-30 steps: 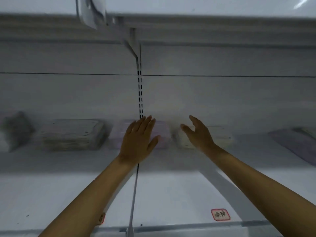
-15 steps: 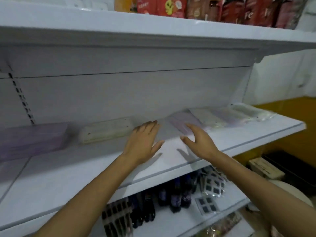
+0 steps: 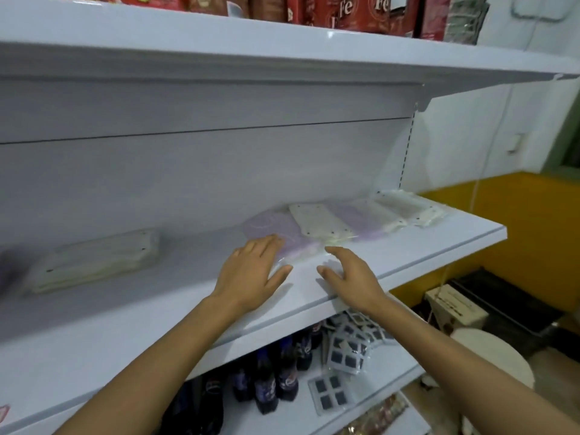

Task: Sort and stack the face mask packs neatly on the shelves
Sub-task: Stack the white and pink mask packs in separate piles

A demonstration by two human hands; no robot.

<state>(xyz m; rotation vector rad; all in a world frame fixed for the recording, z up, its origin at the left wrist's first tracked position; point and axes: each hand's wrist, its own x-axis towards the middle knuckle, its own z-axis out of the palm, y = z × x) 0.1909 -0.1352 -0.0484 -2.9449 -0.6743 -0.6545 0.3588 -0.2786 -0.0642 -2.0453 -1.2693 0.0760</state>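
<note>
**Face mask packs on white shop shelf: both hands reaching in**

Readable writing: red packets (image 3: 361,12) are standing on the upper shelf (image 3: 219,42), showing white "Fe" lettering; the rest of the print is cut off. A red-edged label (image 3: 3,414) is sitting at the front lip of the middle shelf (image 3: 423,249), its text too blurred to read.

Left hand (image 3: 248,277): lying palm-down with fingers straight and slightly spread, fingertips (image 3: 273,240) touching the near edge of a lilac mask pack (image 3: 270,229) in clear wrap. It is gripping nothing.

Right hand (image 3: 348,277): hovering over the shelf front, fingers extended and loosely spread, thumb out to the left, holding nothing. Its fingertips are sitting just beside the lilac pack; whether they are touching cannot be told.

Task items: a loose overlapping row is running along the middle shelf toward its right end, with the lilac pack, a cream pack (image 3: 320,224) partly over it, another lilac one (image 3: 361,221), and pale packs (image 3: 408,208) at the end. A separate cream stack (image 3: 94,260) is lying well apart to the left.

Lower shelf: dark bottles (image 3: 266,381) with purple labels are standing beside clear packets of dark square pads (image 3: 332,394).
</note>
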